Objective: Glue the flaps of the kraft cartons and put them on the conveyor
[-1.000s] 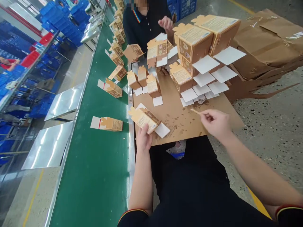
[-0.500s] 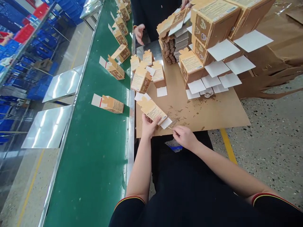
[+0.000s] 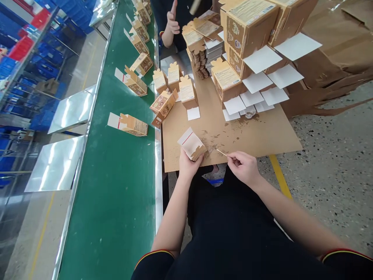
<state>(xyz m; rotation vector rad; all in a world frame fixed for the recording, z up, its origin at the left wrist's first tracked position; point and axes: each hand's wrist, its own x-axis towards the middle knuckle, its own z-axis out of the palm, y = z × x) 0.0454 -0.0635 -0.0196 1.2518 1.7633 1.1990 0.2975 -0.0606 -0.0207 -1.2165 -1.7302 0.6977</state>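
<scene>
My left hand (image 3: 189, 164) is closed around a small carton (image 3: 193, 145), tilted so that a white flap with a red line faces up. My right hand (image 3: 244, 167) pinches a thin stick (image 3: 222, 152) whose tip points left toward the carton, a short gap away. Both hands are over the near edge of a brown cardboard sheet (image 3: 274, 142) marked with dark wet-looking spots. Just beyond them, one brown printed carton (image 3: 163, 105) leans at the belt's edge, beside an upright carton (image 3: 187, 93) with a white flap lying out.
A green conveyor belt (image 3: 116, 194) on the left carries a row of cartons (image 3: 134, 126). Stacked cartons (image 3: 250, 31) with white flaps stand at the right, near flattened cartons (image 3: 199, 62). Across the table is another person's hand (image 3: 171, 25).
My left hand has turned the carton, bringing its flapped end up. My right hand has moved right with the stick, away from the carton. The other person's hand has risen.
</scene>
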